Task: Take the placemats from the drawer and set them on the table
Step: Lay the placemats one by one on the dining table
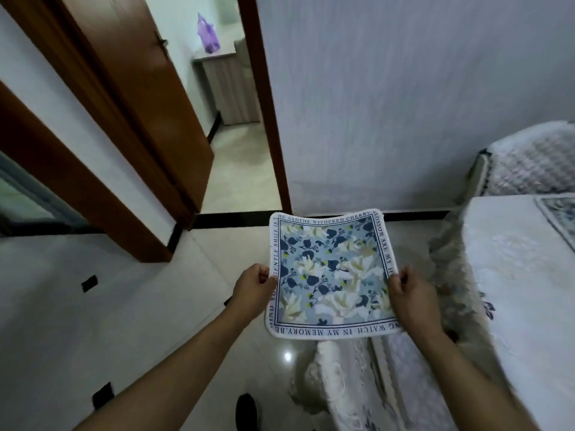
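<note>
I hold a square placemat [331, 272] flat in the air, blue with white flowers and a lettered white border. My left hand [253, 289] pinches its left edge and my right hand [410, 295] grips its right edge. The table [510, 275], covered in a white embossed cloth, stands to the right. Another placemat [560, 217] of the same pattern lies on the table's far right, cut off by the frame. No drawer is in view.
A chair [351, 384] with a white lacy cover is right below the placemat. A second covered chair [532, 160] stands beyond the table. An open brown door [133, 98] and doorway lie ahead left, and glossy tiled floor [93, 321] spreads to the left.
</note>
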A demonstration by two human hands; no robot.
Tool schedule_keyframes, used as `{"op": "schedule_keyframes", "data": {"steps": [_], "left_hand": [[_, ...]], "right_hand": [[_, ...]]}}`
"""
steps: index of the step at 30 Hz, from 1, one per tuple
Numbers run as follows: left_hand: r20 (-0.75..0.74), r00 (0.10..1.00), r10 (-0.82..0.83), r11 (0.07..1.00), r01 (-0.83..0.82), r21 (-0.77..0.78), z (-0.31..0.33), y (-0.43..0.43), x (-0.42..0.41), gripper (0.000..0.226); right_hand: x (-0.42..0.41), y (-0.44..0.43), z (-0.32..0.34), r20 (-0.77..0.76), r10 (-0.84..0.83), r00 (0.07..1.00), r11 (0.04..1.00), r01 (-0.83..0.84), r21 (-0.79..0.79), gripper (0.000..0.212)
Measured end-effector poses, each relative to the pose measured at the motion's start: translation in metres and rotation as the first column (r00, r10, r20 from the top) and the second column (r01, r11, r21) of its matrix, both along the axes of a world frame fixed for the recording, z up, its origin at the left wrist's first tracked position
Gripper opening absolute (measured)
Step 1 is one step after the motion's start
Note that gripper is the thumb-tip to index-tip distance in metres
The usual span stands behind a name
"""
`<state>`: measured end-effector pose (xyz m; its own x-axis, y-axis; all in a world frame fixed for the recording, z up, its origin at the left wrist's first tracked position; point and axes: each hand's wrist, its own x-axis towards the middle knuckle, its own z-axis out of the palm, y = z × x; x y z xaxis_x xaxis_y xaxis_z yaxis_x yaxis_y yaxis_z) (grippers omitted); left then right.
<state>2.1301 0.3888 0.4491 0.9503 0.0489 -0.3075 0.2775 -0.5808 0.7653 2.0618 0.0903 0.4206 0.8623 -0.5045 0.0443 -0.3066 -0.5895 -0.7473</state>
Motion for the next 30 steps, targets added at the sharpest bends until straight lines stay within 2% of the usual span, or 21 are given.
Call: {"op": "schedule_keyframes", "data": {"steps": [3,6,8,11,14,19,22,25,30], "left_hand": [[0.011,0.986,-0.164,0.986,0.164,-0.035,-0.006,-0.005,0.039,0.009],[0.017,0.936,-0.352,0.933,0.353,-0.069,-0.002,-0.019,0.077,0.008],[0.036,0.871,-0.490,0.869,0.492,-0.059,0.005,-0.038,0.097,0.007],[0.066,0.749,-0.659,0.749,0.662,-0.028,0.017,-0.078,0.106,0.010],[0.092,0.620,-0.780,0.620,0.784,-0.023,0.026,-0.124,0.089,0.012],[0.114,0.437,-0.892,0.436,0.899,-0.028,0.033,-0.195,0.052,0.013],[0.112,0.365,-0.924,0.365,0.931,-0.027,0.034,-0.233,0.038,0.011],[0.096,0.312,-0.945,0.311,0.950,-0.025,0.029,-0.269,0.030,0.011],[0.081,0.291,-0.953,0.291,0.957,-0.011,0.018,-0.316,0.036,0.012]], "right_hand": [[-0.008,0.008,0.000,-0.034,-0.151,0.988,0.988,0.151,-0.016,0.025],[-0.029,0.022,0.003,-0.081,-0.360,0.929,0.933,0.360,-0.012,0.018],[-0.049,0.034,0.012,-0.108,-0.472,0.875,0.881,0.474,-0.006,0.017],[-0.086,0.042,0.028,-0.043,-0.639,0.768,0.769,0.639,-0.012,0.019],[-0.132,0.042,0.040,0.002,-0.780,0.625,0.625,0.780,-0.001,0.021],[-0.192,0.029,0.038,0.030,-0.905,0.425,0.425,0.905,-0.007,0.020],[-0.213,0.014,0.027,0.043,-0.939,0.342,0.343,0.939,-0.003,0.019],[-0.224,-0.008,0.014,0.034,-0.955,0.294,0.295,0.954,0.047,0.018],[-0.229,-0.040,0.002,0.004,-0.955,0.296,0.295,0.952,0.079,0.017]]}}
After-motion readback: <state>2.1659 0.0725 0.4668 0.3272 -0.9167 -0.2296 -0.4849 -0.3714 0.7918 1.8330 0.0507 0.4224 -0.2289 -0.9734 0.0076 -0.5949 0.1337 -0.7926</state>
